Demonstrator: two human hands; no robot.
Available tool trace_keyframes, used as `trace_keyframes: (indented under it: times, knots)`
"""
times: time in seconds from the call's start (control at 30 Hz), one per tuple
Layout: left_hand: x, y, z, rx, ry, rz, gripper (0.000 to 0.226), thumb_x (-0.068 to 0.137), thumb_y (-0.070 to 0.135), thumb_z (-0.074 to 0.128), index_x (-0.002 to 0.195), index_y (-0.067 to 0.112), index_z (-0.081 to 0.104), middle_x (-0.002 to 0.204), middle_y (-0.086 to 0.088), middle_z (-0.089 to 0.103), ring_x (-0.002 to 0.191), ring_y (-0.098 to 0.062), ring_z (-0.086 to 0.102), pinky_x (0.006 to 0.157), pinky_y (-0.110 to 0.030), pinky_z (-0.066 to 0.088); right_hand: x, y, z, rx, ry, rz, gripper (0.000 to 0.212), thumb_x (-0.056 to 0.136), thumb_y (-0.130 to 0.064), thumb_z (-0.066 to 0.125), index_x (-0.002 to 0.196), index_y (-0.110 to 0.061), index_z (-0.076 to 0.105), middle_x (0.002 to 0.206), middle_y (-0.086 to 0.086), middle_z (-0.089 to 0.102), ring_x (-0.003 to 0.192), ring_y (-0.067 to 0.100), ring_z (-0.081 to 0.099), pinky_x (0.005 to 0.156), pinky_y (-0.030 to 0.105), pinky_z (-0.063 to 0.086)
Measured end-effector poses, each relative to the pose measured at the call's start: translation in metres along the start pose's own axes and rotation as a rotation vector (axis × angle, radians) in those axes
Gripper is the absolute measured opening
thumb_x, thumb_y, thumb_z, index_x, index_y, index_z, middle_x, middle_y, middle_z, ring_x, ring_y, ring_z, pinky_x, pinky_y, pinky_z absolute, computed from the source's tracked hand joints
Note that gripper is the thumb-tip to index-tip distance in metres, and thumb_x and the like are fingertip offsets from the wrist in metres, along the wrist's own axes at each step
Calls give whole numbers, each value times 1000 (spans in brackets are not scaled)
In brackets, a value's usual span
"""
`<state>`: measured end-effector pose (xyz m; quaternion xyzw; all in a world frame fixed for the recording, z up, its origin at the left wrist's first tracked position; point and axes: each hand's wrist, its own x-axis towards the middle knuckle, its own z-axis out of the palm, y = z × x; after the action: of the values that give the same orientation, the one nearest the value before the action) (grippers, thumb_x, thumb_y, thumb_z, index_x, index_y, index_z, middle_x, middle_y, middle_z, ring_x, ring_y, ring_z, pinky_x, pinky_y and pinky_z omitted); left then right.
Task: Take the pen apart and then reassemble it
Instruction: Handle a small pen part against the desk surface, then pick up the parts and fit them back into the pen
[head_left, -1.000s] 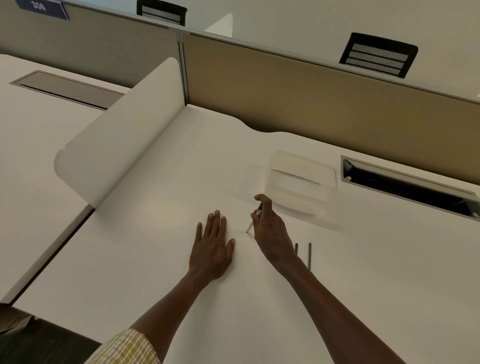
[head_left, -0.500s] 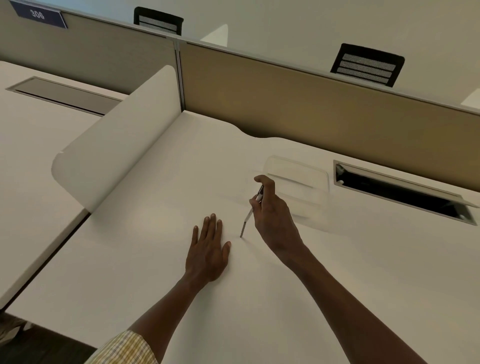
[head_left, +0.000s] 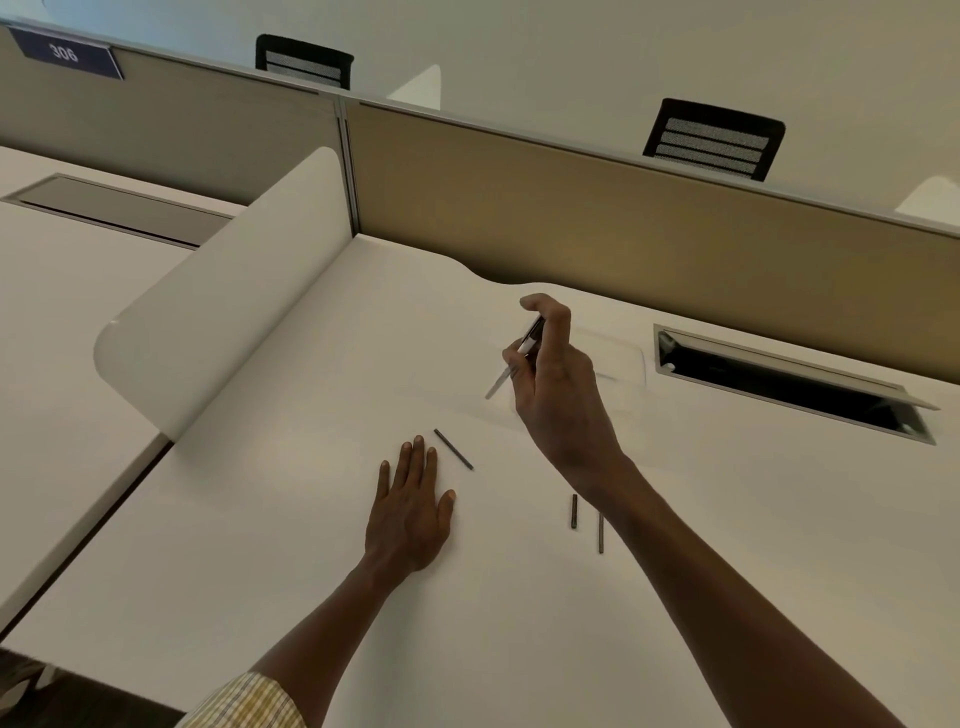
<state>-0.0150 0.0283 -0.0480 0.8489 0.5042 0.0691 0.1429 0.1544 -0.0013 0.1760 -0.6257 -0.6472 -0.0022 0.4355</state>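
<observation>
My right hand (head_left: 558, 384) is raised above the white desk (head_left: 270, 519) and grips a slim pen part (head_left: 511, 364), light-coloured with a dark upper end, its tip pointing down-left. A thin dark rod (head_left: 453, 449) lies on the desk just right of my left fingertips. Two more short dark rods (head_left: 574, 511) (head_left: 601, 532) lie side by side beside my right forearm. My left hand (head_left: 413, 501) rests flat on the desk, fingers spread, holding nothing.
A clear plastic tray (head_left: 621, 358) sits behind my right hand. An open cable slot (head_left: 789, 384) is cut into the desk at the right. A curved white divider (head_left: 223, 312) rises on the left, a tan partition (head_left: 571, 223) at the back.
My right hand has lifted the pen part up and away from the desk. A thin dark rod now lies on the desk where the pen tip was. The left hand stays flat.
</observation>
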Motion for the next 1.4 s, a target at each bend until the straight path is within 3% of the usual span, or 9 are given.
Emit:
trace_keyframes:
  times: [0.2,0.4,0.57,0.77,0.9,1.07,1.17,1.27,1.4]
  knots:
    - [1,-1,-2,-53,-21,-17,69,102,43,27,155,8,1,164,-7,-9,151,-18,-12,123,-42,-4,-9,8,12,-8,-36,27,47,95,-5,54,131,-24,29,80,10,60,69,24,64,62,41,58]
    - [7,5,-22,-328,38,-30,65,104,36,33,156,11,2,165,-2,-1,151,-11,-4,123,-37,-1,-15,24,29,-69,-110,4,44,93,-5,59,130,-21,41,82,-10,49,75,0,51,66,18,41]
    - [12,25,-52,-516,213,23,61,98,45,48,150,18,34,156,2,37,144,-12,32,114,-25,25,-17,31,41,-77,-165,-21,45,90,-4,64,130,-16,47,84,-1,60,77,7,60,69,23,51]
    - [19,46,-74,-828,428,32,40,87,26,72,126,17,64,118,12,68,111,-3,63,95,-20,48,-9,26,49,-28,-206,-19,44,92,-7,63,131,-17,46,82,-9,53,69,-5,49,55,-2,32]
    - [26,48,-78,-928,488,-4,22,86,10,73,106,19,75,91,28,72,87,1,70,78,-15,52,-6,26,54,0,-218,-10,43,92,-8,62,132,-14,47,78,-11,48,59,-11,44,53,3,35]
    - [32,36,-78,-991,479,-101,20,86,13,73,91,32,77,77,31,71,73,2,69,69,-10,49,-9,34,61,114,-165,157,43,99,-26,52,139,-11,42,86,1,71,77,12,65,72,20,49]
    - [35,27,-74,-983,512,-137,31,86,17,73,82,48,71,64,12,69,50,-4,51,53,-11,39,-17,50,70,95,-121,268,28,100,-20,49,124,-7,56,85,7,72,82,22,67,77,38,54]
    - [40,20,-70,-1005,516,-191,25,86,21,73,77,44,73,61,-7,64,48,-6,38,48,-15,32,-27,68,81,37,-113,350,15,92,-8,53,87,-5,67,74,7,70,69,24,65,68,41,53]
    - [45,14,-68,-1017,494,-244,17,87,24,73,82,41,72,64,4,61,59,-10,47,56,-22,39,-43,85,94,-33,-220,506,26,87,-27,68,68,-10,60,60,-1,62,57,19,56,59,33,48]
